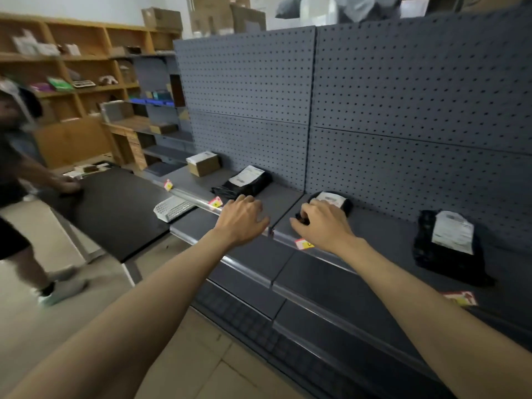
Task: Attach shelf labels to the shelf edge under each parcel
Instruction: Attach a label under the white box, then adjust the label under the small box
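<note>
On a grey shelf lie a cardboard box at the far left, a black parcel, a second black parcel behind my right hand, and a third at the right. Red-yellow labels sit on the shelf edge: one under the box, one under the first black parcel, one beside my right hand, one at the right. My left hand rests on the shelf edge, fingers apart, empty. My right hand presses down at the edge by the label, fingers curled.
A white plastic basket sits on a black table left of the shelf. Another person stands at the far left, hand on the table. Lower shelves jut out below. Grey pegboard backs the shelf; wooden shelving stands behind.
</note>
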Available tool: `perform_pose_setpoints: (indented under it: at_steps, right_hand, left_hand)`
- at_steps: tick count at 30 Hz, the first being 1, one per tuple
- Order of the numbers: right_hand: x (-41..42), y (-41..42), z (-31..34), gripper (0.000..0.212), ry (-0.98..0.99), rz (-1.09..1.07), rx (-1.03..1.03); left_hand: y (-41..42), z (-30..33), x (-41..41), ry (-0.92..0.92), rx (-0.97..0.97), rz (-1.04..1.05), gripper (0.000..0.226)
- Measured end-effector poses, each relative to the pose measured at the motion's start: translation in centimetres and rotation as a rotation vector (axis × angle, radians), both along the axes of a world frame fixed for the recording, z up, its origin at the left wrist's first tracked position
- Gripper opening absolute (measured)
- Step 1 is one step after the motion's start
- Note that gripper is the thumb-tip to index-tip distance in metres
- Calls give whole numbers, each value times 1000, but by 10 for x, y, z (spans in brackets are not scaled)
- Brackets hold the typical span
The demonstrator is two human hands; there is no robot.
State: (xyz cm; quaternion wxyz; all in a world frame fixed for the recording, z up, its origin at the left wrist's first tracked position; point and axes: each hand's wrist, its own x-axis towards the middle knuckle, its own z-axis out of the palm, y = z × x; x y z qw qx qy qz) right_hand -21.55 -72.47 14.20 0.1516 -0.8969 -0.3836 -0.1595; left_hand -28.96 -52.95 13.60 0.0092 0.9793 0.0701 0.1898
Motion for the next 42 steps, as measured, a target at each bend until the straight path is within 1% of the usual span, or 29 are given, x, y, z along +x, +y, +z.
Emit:
perform_pose_setpoints:
  at_steps: [6, 9, 12, 18, 22, 27, 30, 36, 40, 42]
  right_hand:
    - [-6, 134, 2, 42, -9, 108, -17]
    - [-5, 194, 1, 41, -3, 153, -11]
    - [1, 251, 0, 38, 9, 177, -9]
    - [36, 362, -15, 42, -17, 209, -32]
    - [69, 430, -22, 41, 14, 192, -44]
    - [97, 498, -26, 40, 56, 192, -65]
    - [110, 533, -31, 43, 68, 171, -74]
    - [132, 593, -52, 43, 68, 112, -90]
    - [147, 627, -69, 43, 106, 22, -114]
    - [152, 643, -77, 39, 136, -46, -113]
  left_hand:
    - [125, 9, -36, -41, -12, 122, 35]
    - [180, 10, -46, -64, -2, 172, 36]
    - [236, 7, -46, -49, 2, 222, 34]
    - [346, -1, -16, -28, 3, 245, 33]
    - [415, -3, 14, 25, 27, 233, 35]
    - [490, -7, 44, 35, 9, 251, 36]
    - [522, -15, 62, 48, -8, 234, 34]
    - [588, -42, 105, 75, -19, 119, 29]
    - [630, -62, 144, 132, -44, -2, 25]
    - [648, -71, 162, 157, -48, -77, 26]
